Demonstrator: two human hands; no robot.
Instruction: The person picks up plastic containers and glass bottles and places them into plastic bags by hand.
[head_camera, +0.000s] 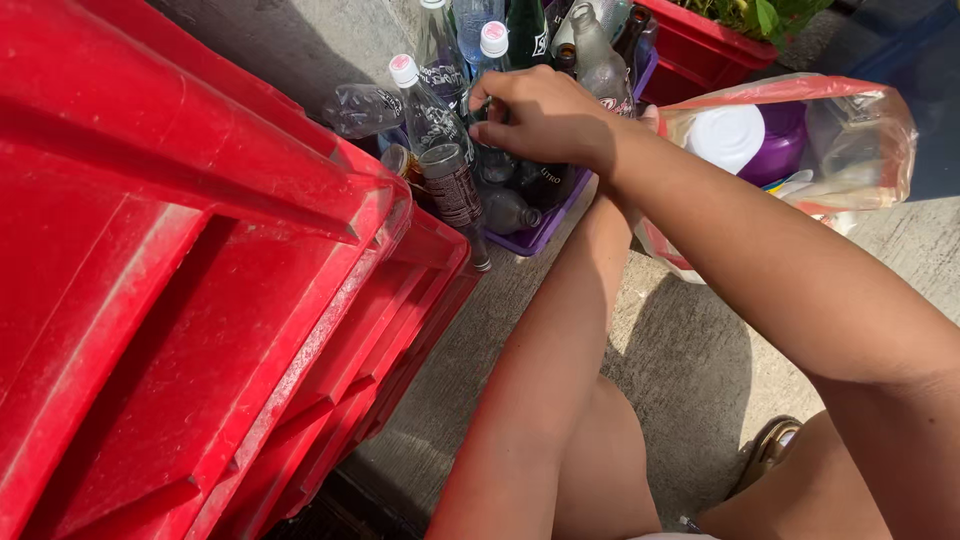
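Right hand (540, 115) grip curled over bottle tops in purple crate (545, 232); pinched item hidden; left hand hidden.

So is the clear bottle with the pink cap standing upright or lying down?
Upright. The clear bottle with the pink cap stands among the others in the purple crate, cap on top, beside the right hand.

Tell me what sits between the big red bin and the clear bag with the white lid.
In the head view, a purple crate packed with glass and plastic bottles lies between the red bin and the bag; the right hand reaches into it.
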